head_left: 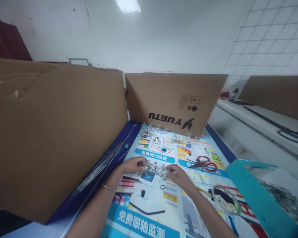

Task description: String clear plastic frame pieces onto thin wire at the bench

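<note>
Risk of bent clear wiry piece (157,168) from uneven pull; pinched by fingers of left hand (133,165) and right hand (179,176).

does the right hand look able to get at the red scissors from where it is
Probably yes: the red-handled scissors lie close by the right hand, with nothing standing between, though it holds one end of a clear, glittery piece it might need to release.

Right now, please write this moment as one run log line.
left hand: holds clear shiny piece | right hand: holds other end | red scissors: on printed sheet
</note>
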Demonstrator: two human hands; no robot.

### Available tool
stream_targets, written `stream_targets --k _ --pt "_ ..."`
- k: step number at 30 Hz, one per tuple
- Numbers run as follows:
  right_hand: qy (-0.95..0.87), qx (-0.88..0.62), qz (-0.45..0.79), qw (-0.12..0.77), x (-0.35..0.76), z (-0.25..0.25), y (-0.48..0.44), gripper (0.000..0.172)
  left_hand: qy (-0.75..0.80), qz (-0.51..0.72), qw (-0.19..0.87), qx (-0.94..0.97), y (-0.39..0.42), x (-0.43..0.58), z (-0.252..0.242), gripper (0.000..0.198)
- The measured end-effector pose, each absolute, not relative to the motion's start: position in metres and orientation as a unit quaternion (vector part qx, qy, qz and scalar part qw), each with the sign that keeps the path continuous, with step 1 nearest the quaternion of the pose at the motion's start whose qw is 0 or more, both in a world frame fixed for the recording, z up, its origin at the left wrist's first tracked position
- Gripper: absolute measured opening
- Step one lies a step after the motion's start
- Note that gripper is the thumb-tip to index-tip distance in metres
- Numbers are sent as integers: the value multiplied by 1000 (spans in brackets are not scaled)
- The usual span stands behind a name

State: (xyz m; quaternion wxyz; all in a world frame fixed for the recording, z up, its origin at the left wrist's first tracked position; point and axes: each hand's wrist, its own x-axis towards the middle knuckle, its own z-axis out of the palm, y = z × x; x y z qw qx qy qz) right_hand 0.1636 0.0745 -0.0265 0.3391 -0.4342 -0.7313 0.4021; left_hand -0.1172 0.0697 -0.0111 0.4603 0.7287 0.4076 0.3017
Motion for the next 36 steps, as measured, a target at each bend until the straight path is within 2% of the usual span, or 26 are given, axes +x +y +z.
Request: stream_targets --k 9,20,26,30,36 --pt "-760 -418 381 320 164 -30 71 6 427 291 438 736 70 -117 -9 21" --pt "-789 -405 329 325 169 -26 62 5 433 278 378 770 65 -108 4 18" --pt "-781 -418 279 371 170 -11 56 8 428 260 338 796 59 -102 22 18" --pt "-802 -390 216 398 169 -9 54 17 428 246 294 818 54 -97 28 20" --pt "-851 -367 148 347 167 -10 50 28 423 235 227 845 47 -91 35 21"
